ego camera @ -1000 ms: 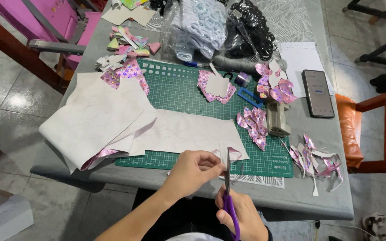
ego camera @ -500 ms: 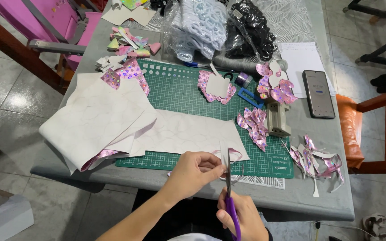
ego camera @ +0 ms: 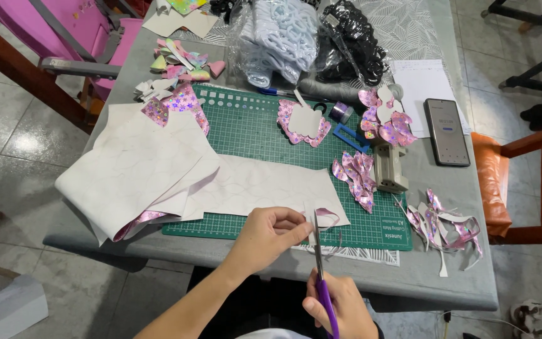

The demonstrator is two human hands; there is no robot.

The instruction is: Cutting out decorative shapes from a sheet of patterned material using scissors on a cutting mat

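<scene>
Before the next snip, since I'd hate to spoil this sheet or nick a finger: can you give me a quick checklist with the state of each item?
1. Scissors gripped by right hand: ok.
2. Left hand pinching the white sheet edge: ok.
3. Left fingers away from the blades: not ok, right beside them.
4. Sheet lying on green cutting mat: ok.
5. Blades on a marked line: cannot tell.

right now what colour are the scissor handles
Purple scissor handles, in the right hand; head view.

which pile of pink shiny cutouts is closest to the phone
The pile with white shapes on top, just left of the phone; the other pink piles lie farther off.
</scene>
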